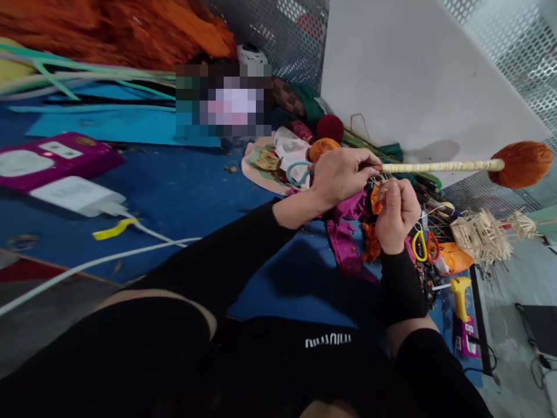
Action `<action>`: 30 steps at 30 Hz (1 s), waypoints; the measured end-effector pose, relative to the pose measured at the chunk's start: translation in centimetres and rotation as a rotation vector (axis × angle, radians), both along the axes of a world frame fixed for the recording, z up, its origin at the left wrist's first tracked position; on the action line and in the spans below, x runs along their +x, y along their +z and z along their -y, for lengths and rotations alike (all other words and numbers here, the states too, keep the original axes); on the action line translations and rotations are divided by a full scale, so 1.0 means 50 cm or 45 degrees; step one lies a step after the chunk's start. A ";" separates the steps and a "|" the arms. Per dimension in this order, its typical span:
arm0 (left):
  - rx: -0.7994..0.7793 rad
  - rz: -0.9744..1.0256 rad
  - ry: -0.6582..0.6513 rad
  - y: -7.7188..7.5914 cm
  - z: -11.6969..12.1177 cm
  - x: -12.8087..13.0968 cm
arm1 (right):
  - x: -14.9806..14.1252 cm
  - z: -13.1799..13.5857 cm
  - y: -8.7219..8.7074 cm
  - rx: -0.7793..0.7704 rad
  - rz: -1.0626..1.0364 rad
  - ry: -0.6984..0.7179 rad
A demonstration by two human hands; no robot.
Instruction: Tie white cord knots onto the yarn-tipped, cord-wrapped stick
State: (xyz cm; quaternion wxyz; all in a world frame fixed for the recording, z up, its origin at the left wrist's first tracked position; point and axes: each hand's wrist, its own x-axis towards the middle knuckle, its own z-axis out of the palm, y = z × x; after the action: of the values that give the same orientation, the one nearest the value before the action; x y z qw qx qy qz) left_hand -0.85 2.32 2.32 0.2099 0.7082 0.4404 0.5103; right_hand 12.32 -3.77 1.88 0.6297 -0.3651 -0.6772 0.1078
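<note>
A stick [439, 166] wrapped in white and yellow bands reaches out to the right, with a fuzzy orange ball [524, 165] on its far end. My left hand [342, 176] is closed around the stick's near end. Just below that end, my right hand [397, 213] is closed in a pinch; thin pale strands show by its fingertips, too small to name. A teal loop [298, 173], like a scissors handle, shows beside my left hand; the rest of it is hidden. Magenta cloth [343, 247] and crumpled orange pieces [371, 242] lie beneath my hands.
Yellow-and-red-handled scissors [420, 246], a yellow glue gun [460, 296] and a bundle of pale sticks [481, 235] lie right. A purple power strip [65, 157] with a white charger [80, 195] and cable sits left. A white board [418, 75] stands behind the blue table [191, 191].
</note>
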 end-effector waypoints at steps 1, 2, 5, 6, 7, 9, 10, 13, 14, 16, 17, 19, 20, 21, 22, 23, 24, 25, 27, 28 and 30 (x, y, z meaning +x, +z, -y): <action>-0.009 0.012 -0.020 -0.001 0.001 0.000 | -0.003 0.006 0.000 0.020 0.010 0.004; -0.020 0.019 -0.041 -0.001 0.002 0.000 | -0.005 0.011 -0.001 0.039 0.010 0.014; -0.033 0.000 -0.046 -0.002 0.001 0.000 | -0.010 0.014 -0.003 0.041 0.001 0.047; -0.030 -0.021 -0.032 -0.001 0.001 0.000 | -0.009 0.013 -0.001 0.030 -0.005 0.067; -0.023 -0.047 -0.015 -0.001 0.000 -0.001 | -0.006 0.012 0.003 0.030 -0.016 0.091; -0.002 -0.104 0.027 0.000 -0.002 -0.004 | 0.004 0.010 0.017 0.066 -0.033 0.109; 0.010 -0.133 0.047 0.000 -0.003 -0.006 | 0.011 0.011 0.025 0.087 -0.030 0.083; 0.045 -0.203 0.083 -0.002 -0.005 -0.008 | 0.033 0.014 0.049 0.075 0.051 -0.072; 0.052 -0.219 0.075 -0.003 -0.006 -0.007 | 0.039 0.016 0.054 0.057 0.087 -0.122; 0.070 -0.239 0.044 -0.005 -0.005 -0.005 | 0.047 0.020 0.059 0.045 0.151 -0.212; 0.082 -0.246 0.031 -0.007 -0.005 -0.003 | 0.049 0.020 0.060 0.042 0.172 -0.249; 0.105 -0.261 0.017 -0.010 -0.003 0.000 | 0.051 0.020 0.057 0.013 0.170 -0.267; 0.112 -0.272 0.015 -0.012 -0.002 0.001 | 0.051 0.018 0.055 -0.012 0.148 -0.240; 0.117 -0.286 0.015 -0.015 -0.002 0.002 | 0.051 0.015 0.052 -0.039 0.119 -0.200; 0.123 -0.302 0.013 -0.017 -0.001 0.003 | 0.052 0.011 0.048 -0.062 0.092 -0.159; 0.133 -0.319 0.006 -0.020 -0.001 0.003 | 0.053 0.005 0.045 -0.075 0.075 -0.128; 0.149 -0.337 -0.005 -0.022 -0.001 0.003 | 0.055 -0.001 0.041 -0.083 0.071 -0.108; 0.169 -0.353 -0.019 -0.024 -0.001 0.003 | 0.057 -0.008 0.037 -0.087 0.077 -0.095; 0.206 -0.388 -0.051 -0.026 0.001 0.003 | 0.062 -0.024 0.030 -0.089 0.101 -0.079; 0.213 -0.407 -0.060 -0.025 0.003 0.004 | 0.065 -0.032 0.026 -0.089 0.112 -0.068; 0.195 -0.459 -0.061 -0.020 0.008 0.005 | 0.072 -0.048 0.021 -0.098 0.119 -0.041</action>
State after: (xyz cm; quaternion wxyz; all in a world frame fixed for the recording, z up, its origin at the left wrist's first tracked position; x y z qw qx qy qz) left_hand -0.58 1.94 1.31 0.0851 0.8123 0.4137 0.4023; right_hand 15.90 -1.38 2.91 0.5844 -0.4045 -0.6953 0.1066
